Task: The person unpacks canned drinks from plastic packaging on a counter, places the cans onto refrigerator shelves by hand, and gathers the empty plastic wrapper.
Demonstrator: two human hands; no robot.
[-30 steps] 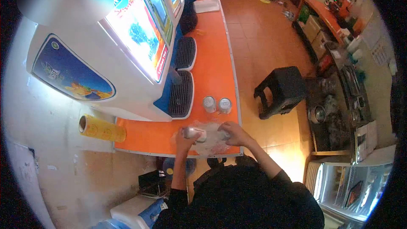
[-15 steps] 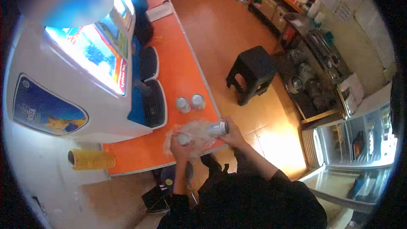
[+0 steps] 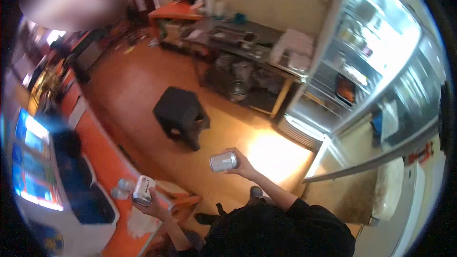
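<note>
My left hand (image 3: pixel 153 207) is closed around a silver drink can (image 3: pixel 143 190) with dark lettering, above the orange counter (image 3: pixel 107 150). Out over the floor, my right hand (image 3: pixel 242 165) grips another silver can (image 3: pixel 223 161), which lies tilted on its side. Beyond the left-hand can, blurred cans (image 3: pixel 123 187) stand on the counter, partly overlapped in view. Clear plastic wrapping (image 3: pixel 139 222) is spread on the counter close to my left forearm.
A refrigerator (image 3: pixel 350 69) stands lit at the right, its glass door (image 3: pixel 400 100) swung open. A black stool (image 3: pixel 180 112) is on the floor ahead. Against the far wall is a cluttered work table (image 3: pixel 264 50). White dispensers with bright screens (image 3: pixel 35 162) line the counter's left side.
My view has swung right, towards the open refrigerator. Both cans have been lifted off the counter area, and the right one is now over the floor, farther from the left one.
</note>
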